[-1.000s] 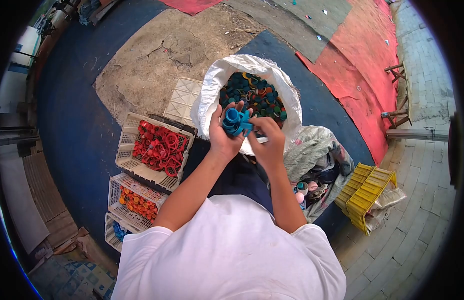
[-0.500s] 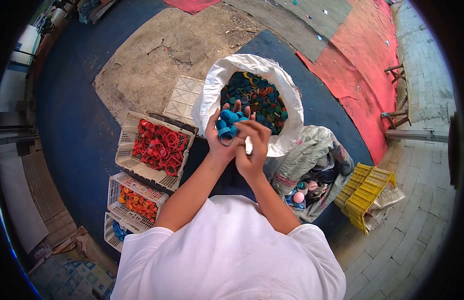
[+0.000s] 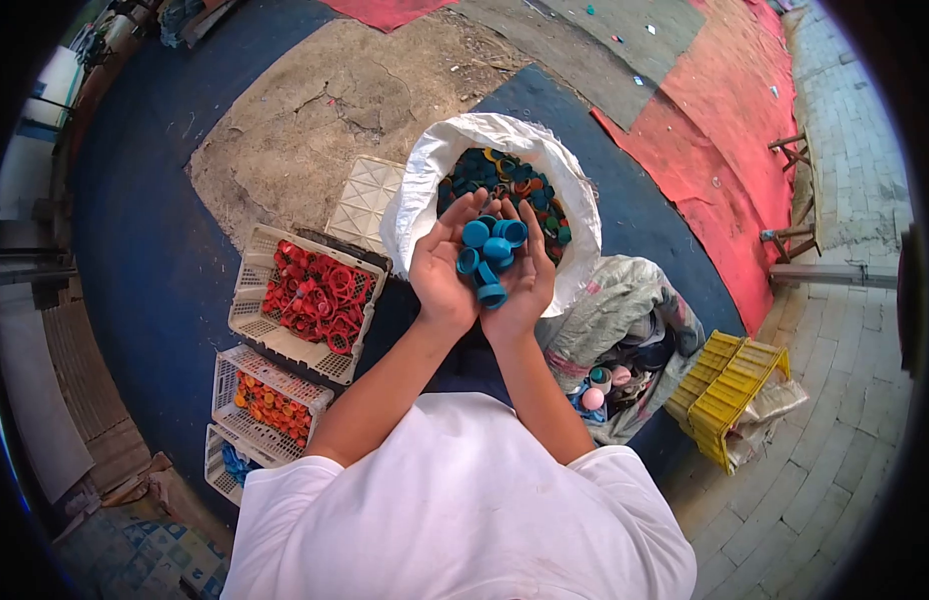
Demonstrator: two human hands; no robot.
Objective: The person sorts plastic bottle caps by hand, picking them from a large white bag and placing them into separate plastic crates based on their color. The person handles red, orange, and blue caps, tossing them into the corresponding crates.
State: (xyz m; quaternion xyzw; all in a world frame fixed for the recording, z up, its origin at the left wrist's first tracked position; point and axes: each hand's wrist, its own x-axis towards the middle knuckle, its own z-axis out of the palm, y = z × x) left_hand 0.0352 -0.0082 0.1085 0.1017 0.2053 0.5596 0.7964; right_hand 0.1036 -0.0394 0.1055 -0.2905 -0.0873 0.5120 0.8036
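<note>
My left hand (image 3: 441,280) and my right hand (image 3: 526,285) are side by side, palms up and cupped together. Several blue plastic bottle caps (image 3: 498,249) rest in the hollow between them, touching both palms. Below the fingertips stands a white woven sack (image 3: 417,190) with its rim rolled out. Inside it lie mixed bottle caps (image 3: 538,188), mostly dark green and teal, with some orange and yellow ones. My hands hide the near part of the sack's opening.
At left stand a crate (image 3: 247,292) of red rings and caps, a crate (image 3: 227,385) of orange caps and a crate (image 3: 217,462) with blue pieces. A grey sack (image 3: 575,335) with mixed items and yellow crates (image 3: 720,385) are at right.
My right hand has moved from over the caps in my left palm to beside it, turning palm up. The caps now lie spread across both hands.
</note>
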